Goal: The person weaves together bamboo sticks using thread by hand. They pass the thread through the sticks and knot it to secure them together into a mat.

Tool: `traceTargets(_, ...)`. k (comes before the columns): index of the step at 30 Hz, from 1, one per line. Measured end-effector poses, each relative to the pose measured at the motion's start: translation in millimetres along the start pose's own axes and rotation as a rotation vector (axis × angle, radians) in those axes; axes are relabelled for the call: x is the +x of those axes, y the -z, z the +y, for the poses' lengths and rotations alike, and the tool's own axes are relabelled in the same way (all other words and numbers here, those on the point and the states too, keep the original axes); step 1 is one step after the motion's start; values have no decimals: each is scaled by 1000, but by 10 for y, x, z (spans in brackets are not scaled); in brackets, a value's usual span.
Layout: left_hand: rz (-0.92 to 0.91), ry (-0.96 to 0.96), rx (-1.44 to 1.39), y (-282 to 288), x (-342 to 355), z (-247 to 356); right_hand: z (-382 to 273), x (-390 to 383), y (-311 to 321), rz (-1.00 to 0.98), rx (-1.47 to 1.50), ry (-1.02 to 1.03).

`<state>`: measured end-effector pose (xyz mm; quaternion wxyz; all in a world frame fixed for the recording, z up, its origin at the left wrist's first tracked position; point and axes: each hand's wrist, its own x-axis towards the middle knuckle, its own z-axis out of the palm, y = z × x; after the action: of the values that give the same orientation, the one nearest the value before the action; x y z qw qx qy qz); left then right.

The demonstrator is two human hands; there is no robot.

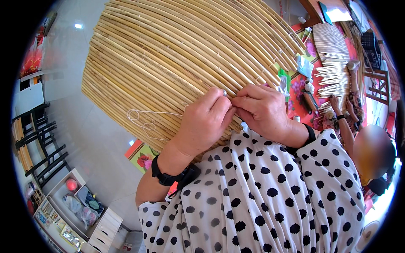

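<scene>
A large curved panel of bound yellow cane strips [168, 59] fills the upper middle of the head view and rests against my lap. My left hand [206, 122] presses on its lower edge with fingers curled, pinching a thin white string [145, 120] that loops out to the left over the canes. My right hand [263, 110] sits right beside it, fingertips meeting the left hand's at the same spot on the cane edge. A black band is on each wrist. My polka-dot garment [261, 198] covers the lower frame.
Another person [373, 154] sits at the right, a hand on a mat of pale cane sticks [333, 55] spread over a floral cloth. White shelving [76, 211] stands lower left, dark chairs [38, 143] at the left, on a grey tiled floor.
</scene>
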<state>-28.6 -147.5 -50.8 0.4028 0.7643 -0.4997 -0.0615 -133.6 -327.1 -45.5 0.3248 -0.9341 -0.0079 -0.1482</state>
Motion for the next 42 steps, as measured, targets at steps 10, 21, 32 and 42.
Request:
traceTargets(10, 15, -51, -88, 155, 39, -67, -17, 6, 8, -26, -18, -34)
traceTargets(21, 44, -269, -9, 70, 15, -118, -24, 26, 28, -50, 2, -56)
traceTargets(32, 5, -298, 178, 122, 51, -107, -25, 35, 28, -64, -18, -44)
traceTargets(42, -43, -224, 344, 62, 117, -33, 8, 20, 28, -60, -9, -10)
